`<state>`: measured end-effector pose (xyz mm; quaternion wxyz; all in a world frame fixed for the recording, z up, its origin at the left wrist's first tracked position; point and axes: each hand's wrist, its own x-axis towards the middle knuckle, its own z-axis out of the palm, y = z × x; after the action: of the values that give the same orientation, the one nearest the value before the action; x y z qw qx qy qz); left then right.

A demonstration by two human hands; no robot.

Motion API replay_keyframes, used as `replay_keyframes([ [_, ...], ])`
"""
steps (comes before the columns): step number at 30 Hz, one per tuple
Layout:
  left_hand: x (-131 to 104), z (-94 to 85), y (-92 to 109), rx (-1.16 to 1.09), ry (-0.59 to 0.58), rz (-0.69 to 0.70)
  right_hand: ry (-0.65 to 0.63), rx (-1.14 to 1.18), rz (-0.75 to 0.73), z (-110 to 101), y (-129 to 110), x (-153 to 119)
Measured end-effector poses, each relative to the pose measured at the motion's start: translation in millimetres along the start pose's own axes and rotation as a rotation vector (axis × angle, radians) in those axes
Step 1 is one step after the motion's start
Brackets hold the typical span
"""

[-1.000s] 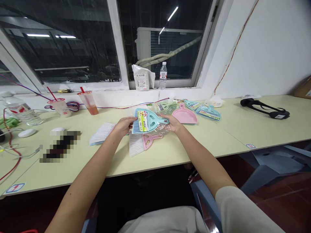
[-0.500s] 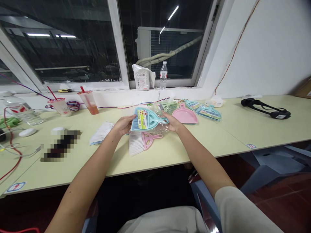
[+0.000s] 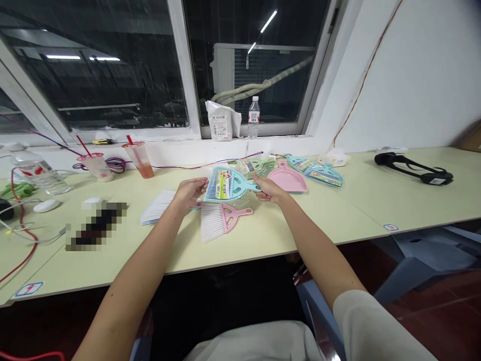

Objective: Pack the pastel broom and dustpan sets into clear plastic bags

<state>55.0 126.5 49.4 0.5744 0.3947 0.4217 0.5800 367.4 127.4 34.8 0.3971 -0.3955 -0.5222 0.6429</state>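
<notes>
A light-blue dustpan and brush set with a yellow-green label is held above the table. My right hand is closed around the set's handle at its right end. At the bristle end, my left hand has its fingers stretched out along the edge; whether they touch it I cannot tell. Below the set lies a pink hand brush with white bristles. Another white-bristled brush lies partly behind my left forearm. Past my right hand is a pink dustpan.
Wrapped blue sets and a wrapped green set lie toward the back. Two drink cups, a large bottle and cables stand or lie at left. A black strapped device rests at right. A water bottle stands on the sill.
My left fingers have loosened from the set's bristle end and straightened. My right hand has shifted its hold onto the handle. The set stays in nearly the same place.
</notes>
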Motion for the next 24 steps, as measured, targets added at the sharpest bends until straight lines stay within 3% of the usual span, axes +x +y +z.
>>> replay_keyframes([
  [4,-7,-0.6,4,0.163,0.003,0.057,0.010,0.022,-0.028,-5,1,0],
  [10,-24,14.8,5,0.366,-0.036,0.202,-0.020,-0.067,-0.055,-3,8,4],
  [20,-20,9.5,2,0.376,-0.045,0.064,0.008,-0.069,-0.031,5,4,-1],
  [24,-26,14.3,7,0.380,-0.019,0.120,0.009,-0.094,-0.024,6,3,-2],
])
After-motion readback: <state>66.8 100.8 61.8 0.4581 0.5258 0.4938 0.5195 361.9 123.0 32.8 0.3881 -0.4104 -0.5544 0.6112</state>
